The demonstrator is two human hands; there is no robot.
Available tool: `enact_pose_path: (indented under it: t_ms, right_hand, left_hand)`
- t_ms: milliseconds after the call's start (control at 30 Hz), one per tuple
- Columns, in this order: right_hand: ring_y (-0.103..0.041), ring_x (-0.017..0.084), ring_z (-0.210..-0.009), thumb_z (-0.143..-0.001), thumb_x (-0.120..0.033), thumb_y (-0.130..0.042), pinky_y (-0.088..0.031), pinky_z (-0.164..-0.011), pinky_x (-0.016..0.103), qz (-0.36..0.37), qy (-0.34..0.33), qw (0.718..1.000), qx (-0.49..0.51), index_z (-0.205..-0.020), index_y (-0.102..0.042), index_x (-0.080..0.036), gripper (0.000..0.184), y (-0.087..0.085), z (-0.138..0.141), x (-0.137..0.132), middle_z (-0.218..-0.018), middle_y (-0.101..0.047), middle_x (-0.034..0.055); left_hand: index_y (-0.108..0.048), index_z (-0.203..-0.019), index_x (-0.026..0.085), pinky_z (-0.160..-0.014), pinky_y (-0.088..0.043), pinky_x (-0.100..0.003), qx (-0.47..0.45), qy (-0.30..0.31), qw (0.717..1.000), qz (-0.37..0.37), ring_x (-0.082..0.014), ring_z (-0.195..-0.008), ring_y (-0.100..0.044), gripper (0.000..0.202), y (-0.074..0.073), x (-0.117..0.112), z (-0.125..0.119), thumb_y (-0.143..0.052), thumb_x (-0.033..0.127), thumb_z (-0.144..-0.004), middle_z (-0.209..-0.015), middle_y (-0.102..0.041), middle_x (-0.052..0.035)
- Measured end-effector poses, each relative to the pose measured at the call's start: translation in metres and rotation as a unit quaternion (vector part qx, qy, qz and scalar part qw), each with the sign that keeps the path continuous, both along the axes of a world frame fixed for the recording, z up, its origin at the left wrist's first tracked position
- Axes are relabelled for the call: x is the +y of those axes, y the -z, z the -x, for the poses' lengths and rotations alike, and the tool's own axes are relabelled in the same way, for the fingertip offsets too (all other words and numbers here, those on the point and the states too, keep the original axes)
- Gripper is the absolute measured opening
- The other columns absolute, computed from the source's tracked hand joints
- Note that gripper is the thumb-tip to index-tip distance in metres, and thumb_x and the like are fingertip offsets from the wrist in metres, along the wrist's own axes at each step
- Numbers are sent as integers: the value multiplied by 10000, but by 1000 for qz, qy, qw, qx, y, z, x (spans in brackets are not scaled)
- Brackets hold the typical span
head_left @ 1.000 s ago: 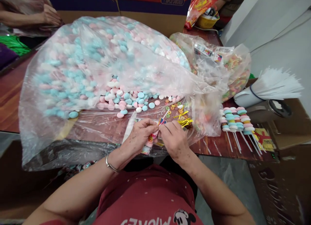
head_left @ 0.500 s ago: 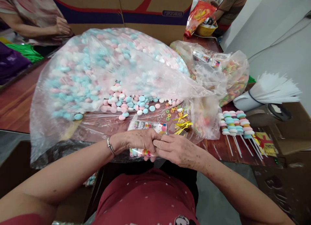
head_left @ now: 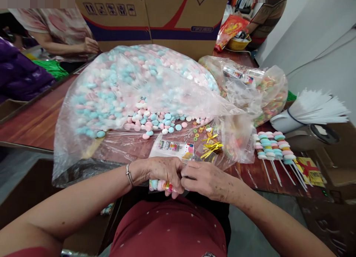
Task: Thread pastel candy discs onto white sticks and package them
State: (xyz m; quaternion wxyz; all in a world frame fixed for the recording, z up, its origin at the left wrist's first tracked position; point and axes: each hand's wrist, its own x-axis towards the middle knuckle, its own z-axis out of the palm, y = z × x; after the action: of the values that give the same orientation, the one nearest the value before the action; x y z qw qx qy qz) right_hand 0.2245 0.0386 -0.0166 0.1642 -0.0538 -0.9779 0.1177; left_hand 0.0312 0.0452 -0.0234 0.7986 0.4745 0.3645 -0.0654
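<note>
My left hand [head_left: 165, 172] is closed around a wrapped candy skewer [head_left: 159, 185], whose printed clear wrapper and pastel candies show below my palm. Pressed against it, my right hand [head_left: 207, 180] pinches at the skewer's right end; whatever lies between its fingers is hidden. Just beyond my hands lie a stack of printed clear wrappers [head_left: 168, 147] and a bunch of gold twist ties [head_left: 211, 149]. Loose pink, blue and white candies [head_left: 164, 120] spill from a large clear plastic bag [head_left: 133, 79]. Small ring-shaped candies [head_left: 198, 133] are scattered nearby.
Several candy skewers [head_left: 274, 147] lie at right, near a pitcher of white sticks [head_left: 319, 109] and a metal mug [head_left: 308, 136]. Behind the big bag stands a cardboard box [head_left: 167, 20]. A second bag [head_left: 269, 97] holds ring candies. Two other people are at the far side.
The view has shifted, so the table sits lower and further right in it. My hands stay together on the wrapped skewer, with the right fingers curled more tightly.
</note>
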Motion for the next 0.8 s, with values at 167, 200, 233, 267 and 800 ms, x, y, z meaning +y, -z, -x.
enact_pose_path:
  t_ms: [167, 200, 233, 267, 800]
  right_hand:
    - [-473, 185, -756, -998, -129, -289, -425, -659, 299, -57, 116, 991, -15, -841, -616, -121, 362, 7, 3, -10, -823, -594, 88]
    - [-474, 194, -761, -993, -118, -278, -430, -659, 305, -74, 146, 986, -12, -849, -617, -110, 369, 9, 5, -11, -827, -589, 100]
    - [-474, 200, -765, -987, -108, -269, -435, -661, 312, -92, 175, 980, -9, -868, -620, -97, 371, 10, 7, -11, -830, -585, 109]
    - [-472, 205, -765, -983, -100, -263, -439, -664, 318, -112, 197, 974, -1, -897, -624, -85, 371, 10, 10, -11, -828, -581, 115]
    - [-474, 175, -667, -938, -199, -409, -370, -588, 294, -26, 367, 928, 65, -729, -547, -181, 251, 32, 24, 7, -687, -550, 40]
  left_hand:
    - [-592, -611, 149, -486, -412, -238, 108, -2, 971, -214, -141, -504, -556, 37, -14, -3, -5, -575, 120, -597, -540, -603, 6]
    - [-591, -618, 144, -511, -401, -246, 144, -3, 941, -307, -150, -541, -562, 65, -18, -5, -7, -548, 97, -626, -570, -614, -11]
    - [-599, -632, 137, -537, -391, -254, 180, -5, 900, -396, -159, -582, -567, 105, -22, -5, -9, -521, 71, -654, -608, -631, -33]
    - [-610, -650, 128, -563, -384, -262, 212, -9, 857, -469, -165, -617, -570, 144, -25, -5, -10, -494, 47, -675, -645, -647, -54]
    - [-649, -837, 86, -641, -485, -368, 313, 9, 638, -703, -257, -687, -634, 247, -17, -13, -19, -411, 20, -826, -727, -667, -132]
